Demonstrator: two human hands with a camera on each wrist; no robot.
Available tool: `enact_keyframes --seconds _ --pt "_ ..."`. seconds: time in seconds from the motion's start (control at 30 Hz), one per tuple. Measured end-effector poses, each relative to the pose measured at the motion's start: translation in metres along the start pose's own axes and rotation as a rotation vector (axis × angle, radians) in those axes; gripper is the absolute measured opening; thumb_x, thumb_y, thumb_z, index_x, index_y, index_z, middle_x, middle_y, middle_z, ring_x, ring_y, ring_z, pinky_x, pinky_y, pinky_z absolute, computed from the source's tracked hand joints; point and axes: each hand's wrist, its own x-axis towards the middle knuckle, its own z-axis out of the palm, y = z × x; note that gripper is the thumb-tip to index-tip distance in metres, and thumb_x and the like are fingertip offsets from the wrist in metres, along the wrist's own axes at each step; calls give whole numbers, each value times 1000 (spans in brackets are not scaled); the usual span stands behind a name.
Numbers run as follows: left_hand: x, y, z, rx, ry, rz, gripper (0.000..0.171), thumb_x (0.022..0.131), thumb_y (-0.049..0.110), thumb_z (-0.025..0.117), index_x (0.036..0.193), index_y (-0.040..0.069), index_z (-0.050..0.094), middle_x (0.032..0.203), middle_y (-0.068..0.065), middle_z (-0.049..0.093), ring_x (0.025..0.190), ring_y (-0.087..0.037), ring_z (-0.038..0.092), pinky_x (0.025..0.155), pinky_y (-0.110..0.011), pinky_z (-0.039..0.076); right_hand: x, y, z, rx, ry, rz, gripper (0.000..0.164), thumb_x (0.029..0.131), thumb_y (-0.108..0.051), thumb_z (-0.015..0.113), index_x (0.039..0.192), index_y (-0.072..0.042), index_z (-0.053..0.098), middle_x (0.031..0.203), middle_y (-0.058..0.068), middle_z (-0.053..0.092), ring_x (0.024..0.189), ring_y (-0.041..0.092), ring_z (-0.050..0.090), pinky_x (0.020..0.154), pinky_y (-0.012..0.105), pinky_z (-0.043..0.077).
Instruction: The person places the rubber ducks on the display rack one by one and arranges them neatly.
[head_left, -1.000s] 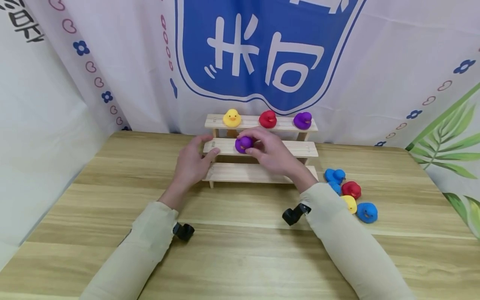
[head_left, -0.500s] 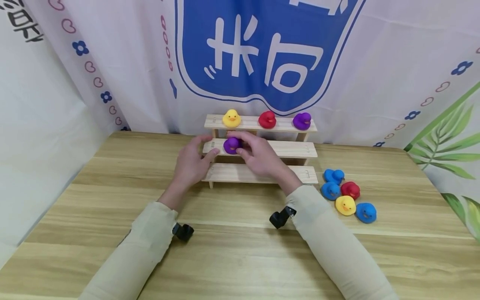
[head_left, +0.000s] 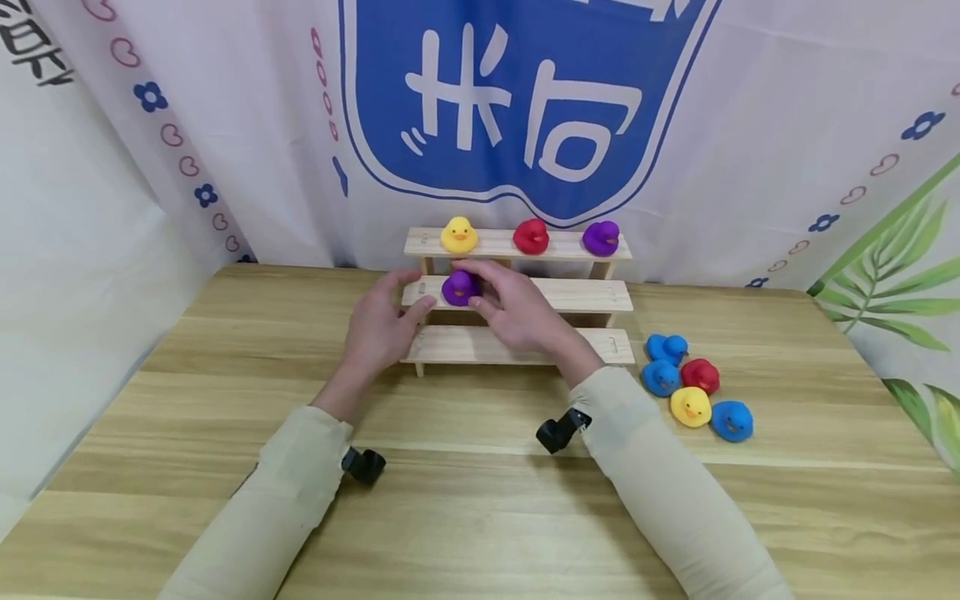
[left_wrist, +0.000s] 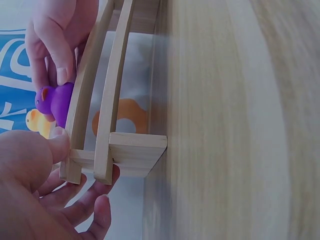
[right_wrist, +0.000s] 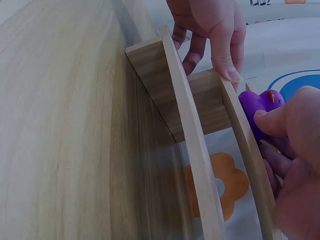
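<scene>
Near the centre of the head view, the right hand [head_left: 519, 310] pinched a purple duck [head_left: 459, 288] on the middle tier of a wooden rack [head_left: 585, 295]. Just left of it, the left hand [head_left: 379, 323] gripped the rack's end, thumb on top. Five ducks [head_left: 699, 378] lay clustered on the table [head_left: 480, 517] at right.

The left hand [left_wrist: 25, 172] grips the end of a wooden rack [left_wrist: 115, 100], thumb on one board, fingers about the board ends. Just beyond that thumb, against the same board, is a purple duck [left_wrist: 61, 102], pinched by the right hand [left_wrist: 60, 32]. Past it, partly hidden, shows a yellow duck [left_wrist: 39, 122]. The wooden tabletop [left_wrist: 225, 120] spreads to the left hand's right in this view.
</scene>
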Motion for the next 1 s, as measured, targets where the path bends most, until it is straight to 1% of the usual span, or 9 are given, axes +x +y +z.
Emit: enact_keyframes --seconds 0.03,0.13,0.27,0.37,0.5,0.57,0.77,0.9,1.0 --pt "0 0 0 -1 0 2 54 109 33 62 156 12 50 161 -13 53 108 -34 68 100 -51 55 0 0 -1 -6 -1 -2 51 108 -7 57 158 -15 50 164 5 51 151 23 50 125 38 41" --pt "0 1 -1 -8 1 6 53 109 32 62 156 10 50 162 -13 53 128 -36 63 113 -53 49 -1 1 -3 -33 -1 -9 53 108 -9 59 159 -15 48 164 5 50 153 23 48 127 38 38" --pt "0 1 0 -16 -2 0 53 108 32 63 155 10 51 162 -13 52 150 -36 48 125 -55 38 -6 3 -7 -78 7 7 58 106 -12 64 161 -18 46 164 4 50 153 22 47 128 40 37" --pt "0 2 0 -11 -6 -6 54 109 33 62 156 10 50 163 -13 51 143 -37 54 121 -55 43 -12 6 -12 -83 13 33 61 105 -14 67 161 -21 45 164 1 51 151 22 49 127 41 38" --pt "0 3 0 -4 -7 -9 54 109 32 62 156 10 49 163 -15 51 127 -37 62 111 -55 50 -21 8 -20 -35 10 63 62 104 -16 68 161 -23 45 163 -1 52 150 20 52 126 41 40" --pt "-1 2 -1 -2 -2 -10 54 109 32 62 156 10 50 162 -15 51 123 -36 62 110 -53 50 -25 8 -24 -8 3 67 61 104 -16 69 161 -22 45 163 -1 52 149 20 52 125 41 42" --pt "-1 2 -2 -1 1 -6 54 109 33 62 156 10 50 161 -14 53 105 -31 62 93 -44 51 -39 11 -40 43 9 70 59 103 -14 70 158 -19 48 157 1 58 142 23 59 121 43 47" --pt "-1 2 -1 -1 -3 1 54 109 34 62 156 10 49 161 -15 53 101 -31 63 89 -41 51 -53 17 -53 66 47 64 56 103 -16 70 156 -18 51 151 4 62 136 25 63 117 46 51" --pt "0 2 0 -1 -2 4 54 109 33 62 156 10 50 160 -15 54 101 -31 64 89 -42 52 -67 23 -65 92 82 45 53 104 -15 70 154 -15 53 146 9 65 132 27 65 114 47 53"
